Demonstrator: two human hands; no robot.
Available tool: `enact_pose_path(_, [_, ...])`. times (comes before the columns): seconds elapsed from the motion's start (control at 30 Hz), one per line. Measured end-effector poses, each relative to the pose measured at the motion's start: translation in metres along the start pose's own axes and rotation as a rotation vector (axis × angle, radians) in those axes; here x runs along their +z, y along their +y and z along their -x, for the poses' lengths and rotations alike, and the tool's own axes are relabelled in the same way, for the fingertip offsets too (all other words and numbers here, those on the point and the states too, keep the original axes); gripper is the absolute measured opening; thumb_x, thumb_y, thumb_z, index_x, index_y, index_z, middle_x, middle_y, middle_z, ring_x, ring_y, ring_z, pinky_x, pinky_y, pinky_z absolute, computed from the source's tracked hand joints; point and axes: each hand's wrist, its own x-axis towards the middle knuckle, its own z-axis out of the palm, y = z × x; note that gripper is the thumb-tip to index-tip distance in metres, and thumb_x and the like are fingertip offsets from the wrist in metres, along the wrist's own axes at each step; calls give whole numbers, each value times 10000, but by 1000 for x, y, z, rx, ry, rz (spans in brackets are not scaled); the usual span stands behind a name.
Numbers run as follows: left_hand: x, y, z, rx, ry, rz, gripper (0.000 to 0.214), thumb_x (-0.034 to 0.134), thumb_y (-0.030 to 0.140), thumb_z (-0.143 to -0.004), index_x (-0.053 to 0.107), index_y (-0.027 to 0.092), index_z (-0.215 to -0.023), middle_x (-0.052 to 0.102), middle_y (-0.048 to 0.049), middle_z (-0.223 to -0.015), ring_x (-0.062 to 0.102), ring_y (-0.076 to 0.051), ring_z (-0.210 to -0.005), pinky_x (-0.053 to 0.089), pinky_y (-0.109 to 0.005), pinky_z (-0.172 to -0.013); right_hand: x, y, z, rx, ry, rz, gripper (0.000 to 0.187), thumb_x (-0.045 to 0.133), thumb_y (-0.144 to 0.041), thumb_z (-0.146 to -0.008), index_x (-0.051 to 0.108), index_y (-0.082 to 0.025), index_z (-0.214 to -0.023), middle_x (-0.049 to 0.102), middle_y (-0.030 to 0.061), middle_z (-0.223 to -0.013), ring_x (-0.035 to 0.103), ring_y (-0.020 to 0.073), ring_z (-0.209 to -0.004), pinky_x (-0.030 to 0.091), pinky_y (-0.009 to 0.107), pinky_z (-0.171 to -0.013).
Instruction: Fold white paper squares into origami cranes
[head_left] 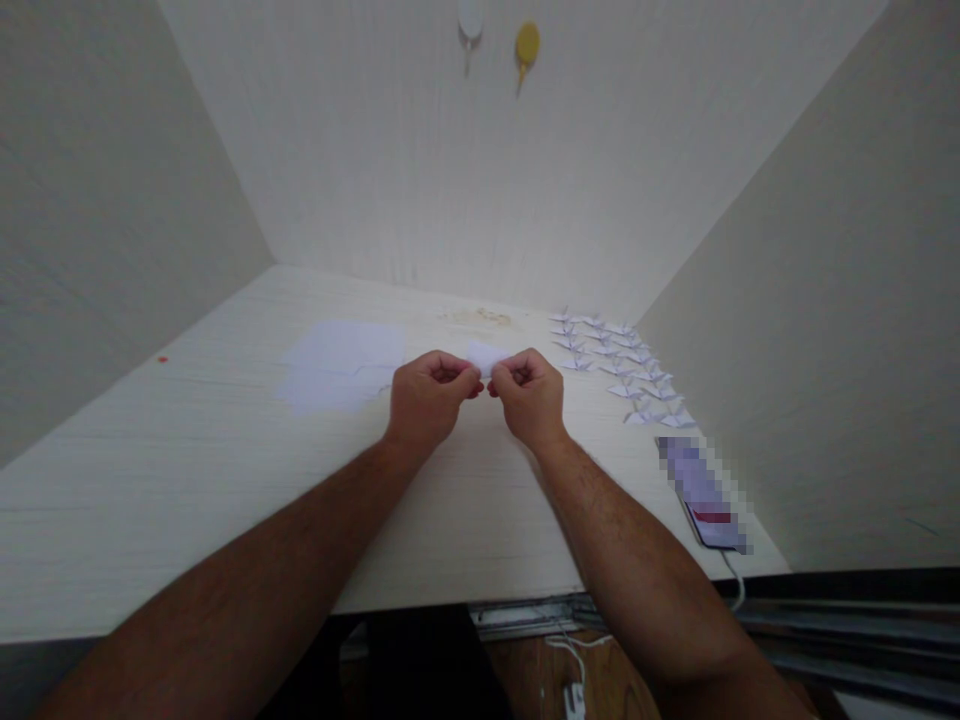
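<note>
A small piece of white paper (486,355) is held up between my two hands, a little above the tabletop. My left hand (431,395) pinches its near left edge between thumb and fingers. On the near right edge, my right hand (534,395) has the same kind of pinch. The thumbs almost meet in the middle, and the lower part of the paper is partly hidden behind the fingertips. Whether it is folded I cannot tell.
White sheets of paper (341,365) lie left of my hands. Several folded paper cranes (611,365) stand in rows at the back right. A phone (701,495) with a cable (735,580) rests near the right wall. Two hooks, one yellow (527,45), hang on the back wall.
</note>
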Motion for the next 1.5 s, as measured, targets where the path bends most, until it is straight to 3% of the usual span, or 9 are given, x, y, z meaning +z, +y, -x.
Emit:
enact_pose_path(0.37, [3, 3, 2, -38, 46, -27, 78, 714, 208, -678, 668, 145, -686, 697, -29, -606, 652, -141, -537, 506, -238, -539, 2, 0, 1, -23, 45, 85, 128, 606, -290, -727, 530, -207, -666, 567, -44, -531, 504, 103, -471, 387, 222, -464])
enact_pose_path(0.7, [7, 2, 3, -63, 80, -39, 88, 692, 196, -681, 615, 154, -675, 684, -21, -602, 648, -139, -554, 490, -232, -540, 9, 2, 3, 31, 68, -127, 204, 648, -259, -706, 454, -231, -763, 543, -83, -558, 576, 120, -491, 437, 229, -471])
enact_pose_path(0.8, [6, -2, 2, -60, 57, 25, 143, 688, 173, -664, 582, 171, -759, 652, 13, -575, 634, -138, -538, 479, -233, -534, 9, 4, 2, 19, 63, -184, 241, 646, -232, -699, 420, -239, -781, 510, -102, -567, 575, 116, -487, 438, 227, -470])
enact_pose_path(0.93, [-1, -9, -6, -45, -59, 61, 341, 691, 141, -623, 569, 193, -938, 635, 48, -595, 622, -141, -545, 467, -241, -548, 2, 7, 0, 7, -49, -108, 218, 633, -233, -715, 428, -236, -789, 524, -92, -585, 571, 112, -504, 429, 227, -478])
enact_pose_path(1.07, [-15, -9, -15, 26, -228, -142, 191, 716, 190, -630, 680, 177, -817, 652, 9, -631, 565, -125, -545, 409, -233, -523, -8, 11, -3, -17, -247, 26, 195, 630, -224, -719, 450, -235, -792, 526, -92, -573, 547, 101, -496, 392, 214, -466])
enact_pose_path(1.2, [-21, -11, -19, 41, -389, -190, 100, 730, 238, -648, 708, 180, -726, 645, 1, -600, 519, -121, -510, 365, -236, -490, -11, 11, -6, -12, -311, 41, 206, 655, -236, -712, 487, -231, -831, 568, -81, -612, 558, 95, -518, 415, 211, -483])
enact_pose_path(1.37, [-15, -19, -19, -65, -234, 88, 153, 747, 250, -635, 653, 166, -721, 631, 4, -613, 523, -111, -535, 390, -237, -532, -6, 7, -5, 100, -283, -169, 342, 723, -301, -680, 538, -217, -955, 639, -54, -680, 578, 104, -534, 484, 232, -493])
enact_pose_path(1.5, [-9, -23, -16, -193, -238, 316, 201, 758, 249, -612, 619, 161, -727, 642, -3, -682, 561, -115, -602, 426, -247, -594, -3, 4, -2, 127, -300, -89, 203, 706, -343, -711, 605, -175, -763, 615, -32, -580, 539, 92, -466, 440, 215, -439])
